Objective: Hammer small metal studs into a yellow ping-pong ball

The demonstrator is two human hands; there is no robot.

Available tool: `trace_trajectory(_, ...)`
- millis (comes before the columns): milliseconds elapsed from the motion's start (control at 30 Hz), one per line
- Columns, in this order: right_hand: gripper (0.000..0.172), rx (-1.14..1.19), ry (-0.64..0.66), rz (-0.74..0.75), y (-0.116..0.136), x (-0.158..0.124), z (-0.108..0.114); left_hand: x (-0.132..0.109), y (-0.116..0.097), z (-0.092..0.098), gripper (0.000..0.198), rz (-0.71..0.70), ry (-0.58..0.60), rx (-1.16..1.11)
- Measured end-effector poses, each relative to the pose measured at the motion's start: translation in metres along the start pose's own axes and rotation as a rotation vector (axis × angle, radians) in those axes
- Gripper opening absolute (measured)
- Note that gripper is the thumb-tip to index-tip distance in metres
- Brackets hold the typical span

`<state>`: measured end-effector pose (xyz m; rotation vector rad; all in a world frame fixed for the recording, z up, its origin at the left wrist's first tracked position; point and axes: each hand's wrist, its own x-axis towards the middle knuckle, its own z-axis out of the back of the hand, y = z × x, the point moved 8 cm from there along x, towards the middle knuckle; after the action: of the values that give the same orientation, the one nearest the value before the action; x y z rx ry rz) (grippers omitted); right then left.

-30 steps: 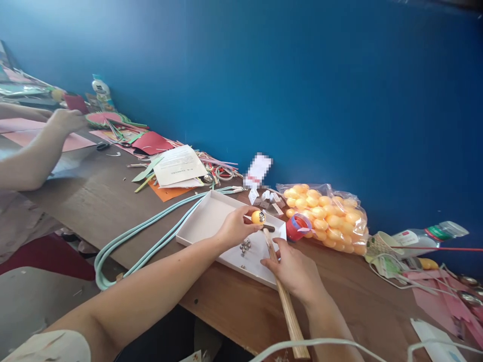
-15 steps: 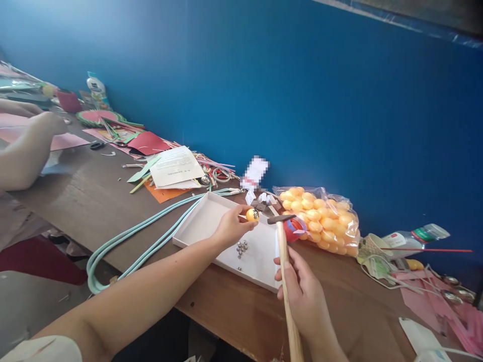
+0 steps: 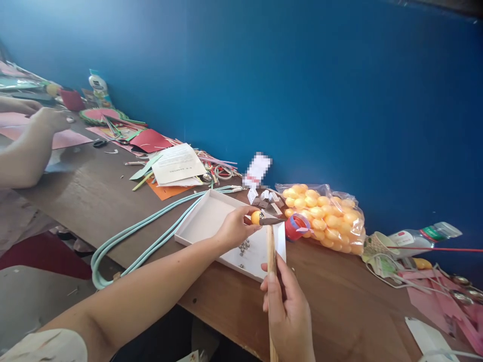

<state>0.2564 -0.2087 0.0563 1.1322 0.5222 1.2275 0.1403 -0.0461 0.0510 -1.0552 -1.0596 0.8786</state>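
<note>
Between the fingertips of my left hand point(image 3: 236, 229) is an orange ball point(image 3: 256, 217) with a shiny metal piece on its right side. My right hand point(image 3: 287, 306) wraps round the wooden handle of a hammer point(image 3: 270, 261). The dark hammer head reaches left to the metal piece on the ball, at or very near it. Below my left hand a shallow white box point(image 3: 199, 211) holds several small metal balls point(image 3: 244, 246). A red ring-shaped roll point(image 3: 294, 227) sits just right of the hammer head.
A clear bag of orange balls point(image 3: 332, 218) lies by the blue wall. Pale blue cords point(image 3: 143, 223) loop left of the box. Papers point(image 3: 177, 163) and strips lie behind. A bottle point(image 3: 411, 240) and pink scraps are right. Another person's arm point(image 3: 26, 151) rests at the far left.
My right hand has moved the hammer left, so its head now meets or nearly meets the ball's metal piece. My left hand has shifted slightly right with the ball.
</note>
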Motion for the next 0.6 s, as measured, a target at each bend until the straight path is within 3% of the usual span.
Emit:
trace_trajectory(167,0.047,0.003,-0.041,-0.016,0.0016,-0.0023,0.0005,-0.0001,-0.0032,0.0017,0.041,-0.009,-0.019,0.035)
trace_trajectory(333,0.045,-0.034,0.01,-0.037,0.003,-0.0042,-0.0034,-0.0007,-0.0026,0.0018,0.04,-0.025,-0.025,0.044)
trace_trajectory(467,0.047,-0.008,-0.041,-0.038,0.002,-0.0057,0.0016,-0.0004,-0.0037,0.0021,0.04,-0.035,-0.027,0.053)
trace_trajectory(600,0.046,-0.031,0.0,-0.044,-0.0031,-0.0059,-0.0007,-0.0002,-0.0038,0.0033,0.04,-0.015,-0.035,0.045)
